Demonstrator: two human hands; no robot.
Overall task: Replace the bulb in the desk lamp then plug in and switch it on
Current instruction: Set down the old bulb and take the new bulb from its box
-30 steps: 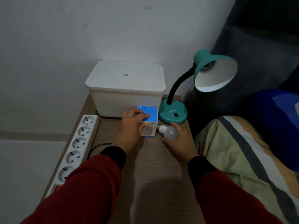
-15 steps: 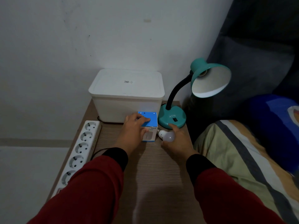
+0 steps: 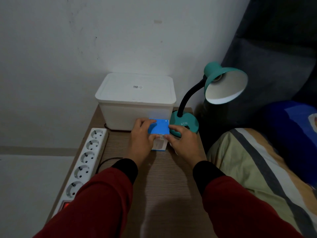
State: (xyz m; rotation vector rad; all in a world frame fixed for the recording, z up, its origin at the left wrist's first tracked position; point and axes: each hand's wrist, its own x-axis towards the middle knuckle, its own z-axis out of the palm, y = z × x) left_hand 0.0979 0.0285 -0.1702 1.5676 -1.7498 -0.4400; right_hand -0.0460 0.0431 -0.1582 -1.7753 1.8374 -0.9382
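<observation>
A small bulb box (image 3: 159, 128) with a blue top stands on the wooden table (image 3: 164, 182) in front of the white container. My left hand (image 3: 141, 140) grips the box from the left, fingers on its top and thumb on its front. From the right, my right hand (image 3: 184, 143) pinches the box's right top corner with thumb and forefinger. A white sliver of the bulb (image 3: 172, 146) shows under my right palm; the rest is hidden. The teal desk lamp (image 3: 187, 124) stands right of the box, its shade (image 3: 224, 86) tilted toward me with an empty socket.
A white lidded container (image 3: 137, 100) sits against the wall. A white power strip (image 3: 87, 160) with several sockets and a red lit switch (image 3: 66, 205) lies along the table's left edge, a black cable beside it. A bed with striped bedding (image 3: 257, 169) borders the table's right.
My right hand has left its hold around the bulb and moved up and left onto the box's right corner. The left hand has stayed on the box. The camera has tilted slightly.
</observation>
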